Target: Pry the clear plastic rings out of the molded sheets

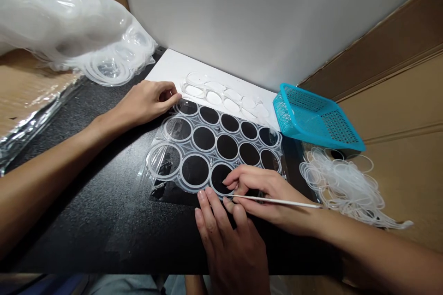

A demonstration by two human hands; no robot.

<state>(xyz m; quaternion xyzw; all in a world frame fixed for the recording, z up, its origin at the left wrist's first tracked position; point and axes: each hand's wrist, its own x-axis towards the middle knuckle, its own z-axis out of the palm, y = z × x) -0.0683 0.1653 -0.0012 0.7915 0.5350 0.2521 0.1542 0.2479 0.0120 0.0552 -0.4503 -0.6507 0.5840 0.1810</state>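
Observation:
A translucent sheet of moulded rings [180, 129] lies on the black table [104, 221]. My left hand [148, 101] rests at the sheet's far left corner, fingers curled onto its edge. My right hand [263, 189] is at the near edge of the sheet and pinches a thin white stick [277, 201], whose tip points left beside a near ring. A third hand [228, 244], another person's, reaches in from the bottom edge. Its fingers lie flat on the table just under my right hand.
A second ring sheet [221, 94] lies on a white board [166, 67] behind. A blue basket [311, 120] stands to the right, with a heap of loose clear rings [342, 179] in front of it. A plastic bag of rings [69, 32] sits at the far left. Cardboard [398, 78] lines the sides.

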